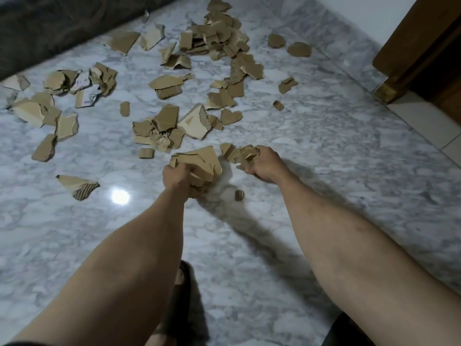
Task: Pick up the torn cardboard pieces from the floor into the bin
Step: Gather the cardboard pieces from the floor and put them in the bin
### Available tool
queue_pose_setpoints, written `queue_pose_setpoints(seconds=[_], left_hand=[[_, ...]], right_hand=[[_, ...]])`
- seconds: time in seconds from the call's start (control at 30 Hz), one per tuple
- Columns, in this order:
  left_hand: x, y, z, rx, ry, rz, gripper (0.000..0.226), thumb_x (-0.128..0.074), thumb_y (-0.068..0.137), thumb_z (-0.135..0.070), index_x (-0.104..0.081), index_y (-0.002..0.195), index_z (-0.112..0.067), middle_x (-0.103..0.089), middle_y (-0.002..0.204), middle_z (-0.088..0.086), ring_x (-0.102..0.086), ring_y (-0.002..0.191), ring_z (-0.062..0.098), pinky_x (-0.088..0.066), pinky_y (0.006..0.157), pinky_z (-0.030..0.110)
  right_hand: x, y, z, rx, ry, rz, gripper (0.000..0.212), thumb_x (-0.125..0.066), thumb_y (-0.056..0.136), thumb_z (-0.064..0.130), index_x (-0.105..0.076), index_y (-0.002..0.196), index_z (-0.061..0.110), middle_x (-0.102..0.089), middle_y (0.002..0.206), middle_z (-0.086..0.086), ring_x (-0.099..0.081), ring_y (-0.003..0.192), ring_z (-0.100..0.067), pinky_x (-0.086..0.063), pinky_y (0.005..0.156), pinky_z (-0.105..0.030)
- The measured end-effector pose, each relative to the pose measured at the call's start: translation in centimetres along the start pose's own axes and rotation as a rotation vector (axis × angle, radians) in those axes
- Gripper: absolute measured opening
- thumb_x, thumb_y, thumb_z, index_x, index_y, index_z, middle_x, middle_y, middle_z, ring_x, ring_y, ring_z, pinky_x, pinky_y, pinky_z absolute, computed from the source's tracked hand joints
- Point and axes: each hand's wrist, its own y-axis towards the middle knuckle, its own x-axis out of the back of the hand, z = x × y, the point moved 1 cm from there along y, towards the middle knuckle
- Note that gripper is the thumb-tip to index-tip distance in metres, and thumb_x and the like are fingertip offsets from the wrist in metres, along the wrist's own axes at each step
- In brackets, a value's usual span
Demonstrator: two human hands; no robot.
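Head view: L hand (178,176) fisted around a stack of torn brown corrugated cardboard pieces (203,162), held low over the grey-veined white marble floor (324,136); fingers hidden under the stack. R hand (265,166) clenched on a smaller crumpled cardboard bunch (239,153); fingertips not visible. Small brown cardboard scrap (239,195) lies on floor between forearms, in shadow. Many loose torn cardboard pieces (169,121) scattered beyond hands, densest heap (219,38) far centre. Dark fabric furniture edge (50,23) top-left, cut off. Brown wooden door frame (419,41) top-right, cut off. Foot in dark sandal (183,278) partly behind L forearm. Lamp glare spot (120,196) on floor.
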Motion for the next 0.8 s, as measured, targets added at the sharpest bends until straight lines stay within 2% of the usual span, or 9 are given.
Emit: queue_pose_setpoints(seconds=[0.07,0.17,0.27,0.33,0.4,0.53,0.67,0.73,0.8], left_hand=[[0.6,1.6,-0.5,-0.007,0.042,0.006,0.061,-0.066,0.055,-0.028,-0.060,0.111,-0.006,-0.068,0.108,0.020,-0.067,0.094,0.041,-0.059,0.079,0.059],[1.1,1.0,-2.1,-0.035,0.083,0.034,0.055,-0.068,0.054,-0.028,-0.062,0.104,-0.006,-0.068,0.102,0.019,-0.067,0.092,0.041,-0.059,0.079,0.059],[1.4,1.0,-2.9,-0.065,0.119,0.046,0.046,-0.071,0.062,-0.028,-0.064,0.101,-0.005,-0.068,0.102,0.019,-0.066,0.094,0.040,-0.059,0.083,0.055],[1.5,1.6,-3.3,-0.086,0.137,0.048,0.045,-0.070,0.060,-0.029,-0.064,0.098,-0.006,-0.068,0.101,0.018,-0.065,0.095,0.039,-0.059,0.084,0.054],[1.5,2.0,-3.4,-0.101,0.150,0.050,0.048,-0.067,0.055,-0.031,-0.064,0.097,-0.007,-0.067,0.102,0.018,-0.065,0.096,0.040,-0.058,0.085,0.055],[2.0,3.2,-3.9,-0.124,0.183,0.056,0.042,-0.070,0.061,-0.031,-0.063,0.096,-0.009,-0.066,0.102,0.017,-0.065,0.095,0.039,-0.059,0.084,0.055],[1.8,3.7,-5.4,-0.192,0.225,0.073,0.043,-0.069,0.062,-0.030,-0.064,0.098,-0.007,-0.068,0.098,0.015,-0.065,0.093,0.037,-0.059,0.083,0.053],[1.4,3.6,-6.5,-0.256,0.273,0.093,0.043,-0.067,0.065,-0.033,-0.066,0.099,-0.008,-0.068,0.097,0.014,-0.064,0.094,0.036,-0.058,0.086,0.048],[1.1,3.4,-7.7,-0.313,0.325,0.124,0.035,-0.070,0.073,-0.030,-0.068,0.101,-0.009,-0.068,0.100,0.014,-0.063,0.096,0.033,-0.056,0.085,0.043]], right_hand=[[-0.2,0.3,0.9,0.035,-0.038,0.000,0.055,-0.081,0.079,0.022,-0.056,0.127,0.012,-0.064,0.123,-0.009,-0.061,0.107,-0.028,-0.044,0.076,-0.033],[-1.0,0.8,1.9,0.043,-0.107,0.047,0.070,-0.080,0.082,0.019,-0.045,0.142,0.011,-0.057,0.135,-0.009,-0.055,0.118,-0.029,-0.043,0.085,-0.033],[-1.7,1.7,2.7,0.044,-0.129,-0.016,0.065,-0.080,0.082,0.025,-0.047,0.137,0.013,-0.061,0.128,-0.010,-0.059,0.109,-0.029,-0.050,0.082,-0.038],[-2.3,2.4,3.3,0.042,-0.172,-0.036,0.064,-0.080,0.081,0.030,-0.049,0.135,0.014,-0.063,0.127,-0.009,-0.061,0.108,-0.030,-0.054,0.086,-0.042],[-3.2,2.7,3.6,0.060,-0.305,-0.033,0.059,-0.078,0.082,0.035,-0.052,0.131,0.014,-0.064,0.126,-0.010,-0.061,0.110,-0.033,-0.053,0.089,-0.043],[-5.0,3.0,3.2,0.131,-0.582,-0.158,0.047,-0.072,0.088,0.041,-0.057,0.122,0.013,-0.062,0.124,-0.013,-0.056,0.115,-0.036,-0.045,0.088,-0.041],[-5.0,3.5,3.5,0.089,-0.618,-0.163,0.052,-0.074,0.087,0.040,-0.056,0.127,0.014,-0.043,0.132,-0.013,-0.042,0.124,-0.035,-0.044,0.095,-0.044],[-5.1,3.8,3.5,0.082,-0.576,-0.131,0.045,-0.072,0.089,0.031,-0.054,0.125,0.011,-0.048,0.130,-0.015,-0.048,0.120,-0.036,-0.045,0.090,-0.040],[-5.5,3.6,3.2,0.051,-0.457,-0.126,0.041,-0.068,0.091,0.020,-0.047,0.124,0.009,-0.056,0.123,-0.018,-0.056,0.112,-0.037,-0.044,0.078,-0.036]])
